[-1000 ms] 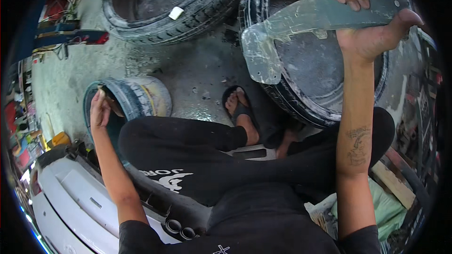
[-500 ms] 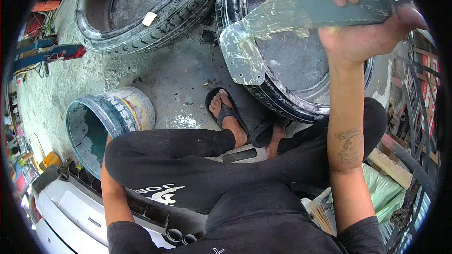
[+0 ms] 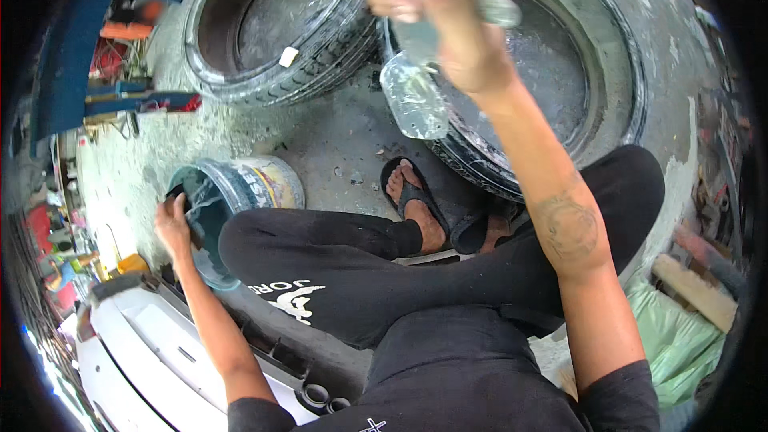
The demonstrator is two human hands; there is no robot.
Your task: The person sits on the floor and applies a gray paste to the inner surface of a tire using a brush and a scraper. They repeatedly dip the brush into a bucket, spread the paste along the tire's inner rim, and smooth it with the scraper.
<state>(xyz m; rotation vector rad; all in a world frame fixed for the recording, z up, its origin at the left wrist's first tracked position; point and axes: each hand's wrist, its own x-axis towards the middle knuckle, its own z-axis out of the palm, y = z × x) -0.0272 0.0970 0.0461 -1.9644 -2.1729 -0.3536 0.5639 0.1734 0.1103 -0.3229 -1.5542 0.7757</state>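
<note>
My left hand (image 3: 172,228) is at the mouth of a tilted bucket (image 3: 276,182), closed round a dark, flat, wet piece (image 3: 175,191) whose kind I cannot make out. Water streams off it into the bucket. Higher up, my right hand (image 3: 468,40) grips a scuffed grey-green plastic panel (image 3: 414,102) and holds it above the right-hand tyre (image 3: 632,56). The panel's rounded end, with small holes, points down toward my feet. Motion blurs the gripping fingers, and they cover part of the panel.
Another tyre (image 3: 320,60) lies at the far left with a small white block (image 3: 289,57) on it. A white car bumper (image 3: 152,344) is at the lower left. Blue metal legs (image 3: 68,56) stand at the left. A green plastic bag (image 3: 672,336) and clutter are at the right.
My left hand has come up out of the bucket with the dark wet piece. My right hand has swung the panel leftward and turned it. The view has shifted slightly.
</note>
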